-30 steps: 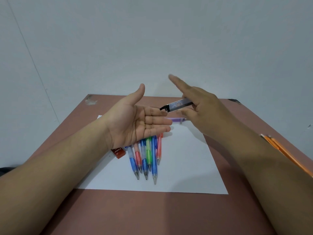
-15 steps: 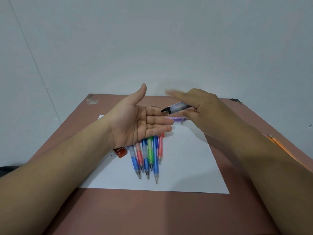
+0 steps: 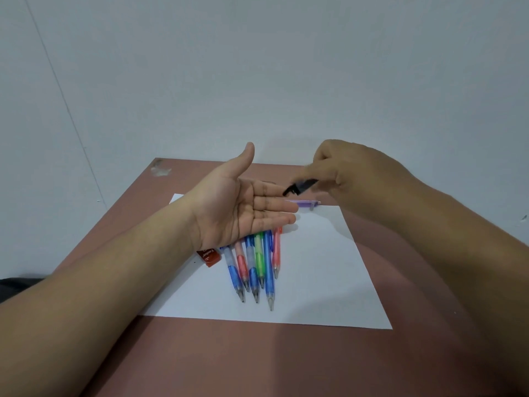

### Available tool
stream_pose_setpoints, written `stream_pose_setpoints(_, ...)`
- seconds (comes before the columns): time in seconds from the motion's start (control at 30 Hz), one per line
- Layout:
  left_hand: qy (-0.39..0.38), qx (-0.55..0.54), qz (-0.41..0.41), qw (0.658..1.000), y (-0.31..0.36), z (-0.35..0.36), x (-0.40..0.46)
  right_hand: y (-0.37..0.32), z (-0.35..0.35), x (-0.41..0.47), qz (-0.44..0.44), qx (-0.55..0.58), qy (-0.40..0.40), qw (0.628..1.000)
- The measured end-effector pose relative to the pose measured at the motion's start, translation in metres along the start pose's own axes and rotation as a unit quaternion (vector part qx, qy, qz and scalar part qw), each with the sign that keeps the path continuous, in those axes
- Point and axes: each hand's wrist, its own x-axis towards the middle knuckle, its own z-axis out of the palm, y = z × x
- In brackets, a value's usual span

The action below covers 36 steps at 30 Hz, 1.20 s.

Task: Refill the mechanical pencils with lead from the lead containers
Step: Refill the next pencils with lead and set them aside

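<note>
The mechanical pencils [image 3: 259, 262] are glossy translucent plastic with small metal tips, lying on a smooth, matt sheet of white paper [image 3: 323, 270]. The desk [image 3: 257, 362] has a matt reddish-brown surface, and the red lead container [image 3: 210, 257] looks like shiny plastic.

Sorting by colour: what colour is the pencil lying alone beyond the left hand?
Purple pencil, head view.

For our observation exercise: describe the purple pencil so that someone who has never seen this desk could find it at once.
Start at the white sheet of paper on the brown table. Follow it to its far edge, just beyond the fingertips of the open left hand. There lies the purple pencil, alone and crosswise, while the other pencils lie bunched side by side nearer the person, tips pointing toward them.
</note>
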Motion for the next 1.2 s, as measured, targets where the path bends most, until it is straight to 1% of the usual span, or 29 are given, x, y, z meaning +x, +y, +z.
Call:
stream_pose_setpoints(0.03, -0.002, 0.002, -0.001, 1.0, 0.0, 0.0, 0.0, 0.0, -0.001, 0.001, 0.003, -0.003, -0.012, 1.0)
stream_pose_setpoints(0.1, -0.003, 0.006, -0.004, 1.0, 0.0, 0.0, 0.0, -0.001, -0.006, 0.004, 0.032, 0.031, -0.025, 0.999)
stream_pose_setpoints(0.13, -0.003, 0.007, -0.004, 1.0, 0.0, -0.001, 0.0, -0.001, -0.006, 0.003, 0.036, 0.036, -0.019, 0.999)
stream_pose_setpoints(0.23, -0.003, 0.005, -0.002, 1.0, 0.0, -0.001, 0.0, -0.003, -0.004, 0.001, 0.021, 0.0, -0.032, 0.999)
stream_pose_setpoints(0.33, -0.003, 0.004, 0.0, 1.0, 0.0, -0.001, 0.0, -0.003, -0.001, 0.005, 0.051, 0.042, -0.024, 0.998)
stream_pose_setpoints(0.43, -0.005, 0.007, 0.001, 1.0, 0.0, -0.001, 0.001, -0.004, 0.0, 0.006, 0.05, 0.004, -0.055, 0.997)
stream_pose_setpoints(0.47, -0.004, 0.007, 0.002, 1.0, 0.001, -0.002, 0.001, -0.006, 0.001, 0.004, 0.041, 0.018, -0.044, 0.998)
stream_pose_setpoints(0.53, -0.002, 0.005, 0.002, 1.0, 0.001, -0.001, 0.001, -0.004, 0.0, 0.003, 0.051, 0.069, -0.017, 0.996)
stream_pose_setpoints(0.6, -0.003, 0.006, 0.0, 1.0, 0.001, -0.001, 0.0, -0.002, 0.0, 0.005, 0.051, 0.057, -0.01, 0.997)
stream_pose_setpoints(0.67, -0.006, 0.005, -0.001, 1.0, 0.001, 0.0, 0.0, -0.004, 0.0, 0.006, 0.046, 0.005, -0.038, 0.998)
stream_pose_setpoints(0.77, -0.007, 0.001, -0.002, 1.0, 0.001, 0.0, -0.001, -0.004, 0.001, 0.003, 0.066, 0.062, -0.013, 0.996)
stream_pose_setpoints(0.8, -0.007, 0.001, -0.001, 1.0, 0.001, 0.0, -0.001, -0.004, 0.001, 0.001, 0.062, 0.059, -0.004, 0.996)
stream_pose_setpoints(0.9, -0.007, 0.003, -0.001, 1.0, 0.001, 0.0, -0.001, -0.004, 0.004, 0.0, 0.04, 0.004, -0.015, 0.999)
stream_pose_setpoints(0.97, -0.007, 0.005, -0.002, 1.0, 0.002, 0.0, -0.001, -0.002, 0.004, 0.001, 0.048, 0.033, -0.003, 0.998)
stream_pose_setpoints(1.0, -0.006, 0.006, -0.002, 1.0, 0.002, 0.0, -0.001, -0.001, 0.002, 0.002, 0.058, 0.042, -0.01, 0.997)
stream_pose_setpoints(1.1, -0.005, 0.007, 0.0, 1.0, 0.001, 0.0, -0.001, -0.005, -0.001, 0.005, 0.056, 0.013, -0.06, 0.997)
stream_pose_setpoints(1.2, -0.006, 0.002, 0.0, 1.0, 0.001, 0.0, -0.001, -0.005, 0.002, 0.002, 0.057, 0.061, -0.018, 0.996)
